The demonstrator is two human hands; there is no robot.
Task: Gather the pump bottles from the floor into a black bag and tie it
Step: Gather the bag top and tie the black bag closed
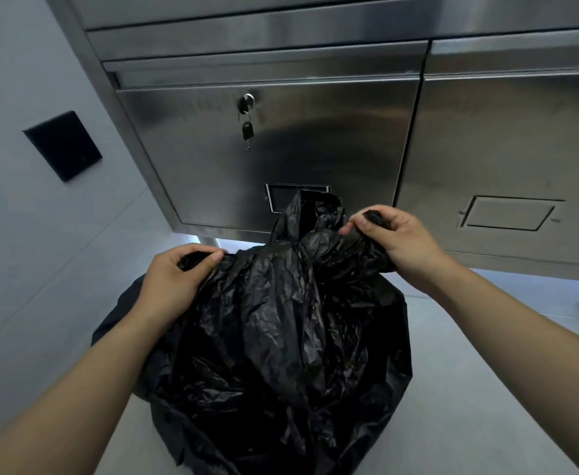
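Your left hand (173,281) and right hand (403,243) each have the grip clamped on the bag (281,337) — its top bunched — on the floor (487,371) before a cabinet (315,132).

A bulging black plastic bag (281,337) is sitting upright on the pale floor (470,389), its crinkled, glossy film catching dull light. Its gathered top is splitting into two bunched ends, one gripped in the left hand (175,279), the other in the right hand (398,241), contents hidden.
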